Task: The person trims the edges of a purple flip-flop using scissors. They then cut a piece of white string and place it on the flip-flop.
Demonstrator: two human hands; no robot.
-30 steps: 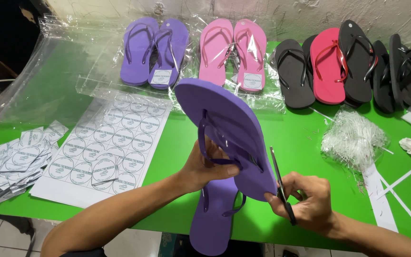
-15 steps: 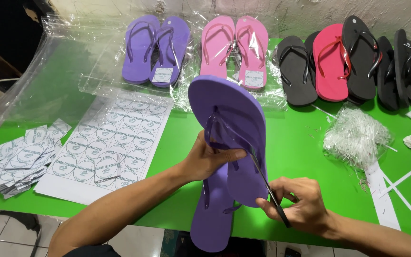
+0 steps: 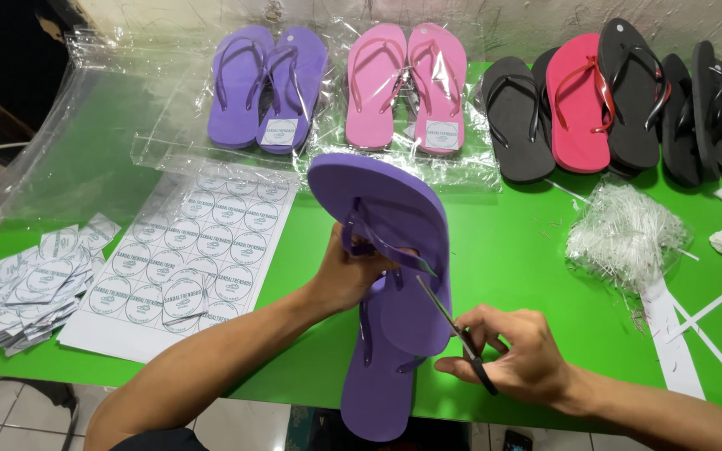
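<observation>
Left hand (image 3: 353,271) grips the straps of a purple flip-flop (image 3: 390,242), holding it tilted above a second purple flip-flop (image 3: 378,384) lying on the green table (image 3: 520,250). Right hand (image 3: 516,359) clasps scissors (image 3: 453,326), blades pointing at the straps.

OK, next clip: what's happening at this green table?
A person's left hand holds up a purple flip-flop by its straps, while the right hand points scissors at the strap area. A second purple flip-flop lies beneath on the green table. Bagged purple, pink, black and red pairs line the far edge; a round-sticker sheet lies to the left.
</observation>
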